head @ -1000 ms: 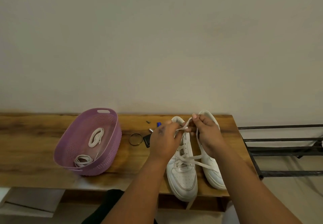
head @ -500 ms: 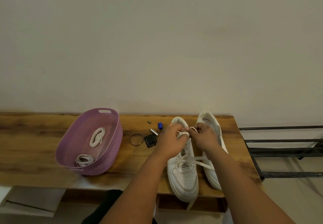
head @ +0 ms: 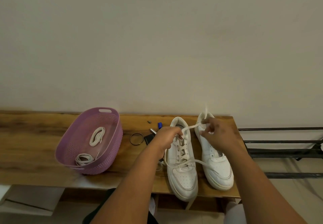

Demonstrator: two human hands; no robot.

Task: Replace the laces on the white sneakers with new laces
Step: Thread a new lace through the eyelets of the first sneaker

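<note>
Right of the purple basket [head: 111, 146], on the wooden surface [head: 31, 136], stand the two white sneakers, toes toward me. Nearer the basket is the laced sneaker [head: 182, 167]; beside it, farther from the basket, is the second sneaker [head: 215, 164], whose eyelets show bare. My left hand [head: 167, 139] is curled over the laced sneaker's upper eyelets and pinches the lace [head: 190, 127] at the tongue. My right hand [head: 218, 134] hovers above the second sneaker's opening, fingers bent, pinching the same lace farther along, so a short stretch runs between my two hands; a blurred lace end rises above my right hand. A lower run of this lace crosses from the laced sneaker's toe area over onto the second sneaker. Inside the basket lie two coiled white laces: one coil [head: 97, 136] toward the far wall, one coil [head: 84, 159] toward the near wall. Between the basket and the laced sneaker rest a metal ring [head: 136, 139], a dark object [head: 148, 139] partly hidden by my left wrist, a small silver piece [head: 153, 131], a blue cap [head: 160, 125] and a tiny screw-like bit [head: 149, 122]. Beyond the sneakers, farthest from the basket, a black metal rack [head: 283, 152] adjoins the surface.
</note>
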